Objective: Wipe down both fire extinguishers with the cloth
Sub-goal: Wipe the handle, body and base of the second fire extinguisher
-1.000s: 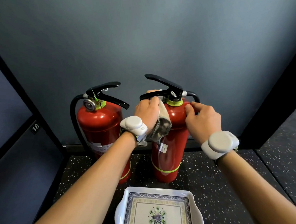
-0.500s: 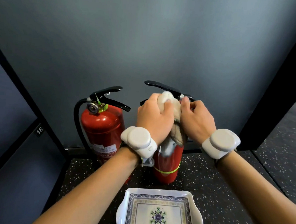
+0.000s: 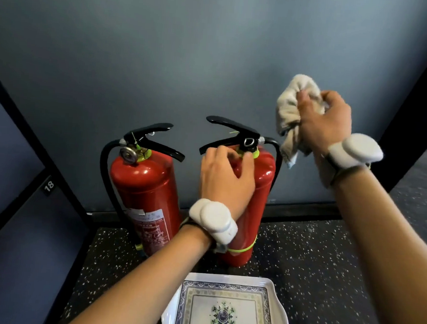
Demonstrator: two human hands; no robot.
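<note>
Two red fire extinguishers stand upright side by side on the speckled floor against the grey wall. The left extinguisher [image 3: 143, 195] has a gauge, a black hose and a label. My left hand [image 3: 225, 180] rests on the shoulder of the right extinguisher [image 3: 262, 190], fingers curled around its neck under the black lever. My right hand [image 3: 322, 121] is raised up to the right of both, gripping the bunched beige cloth [image 3: 290, 109], which hangs clear of the extinguishers.
A white tray [image 3: 279, 308] with a blue patterned border lies on the floor right in front of the extinguishers. A dark panel with the number 18 [image 3: 49, 185] runs along the left. A dark door frame [image 3: 420, 82] rises at the right.
The cloth has passed from my left hand into my right, which lifted it up and to the right off the right extinguisher. My left hand stayed at that extinguisher's neck.
</note>
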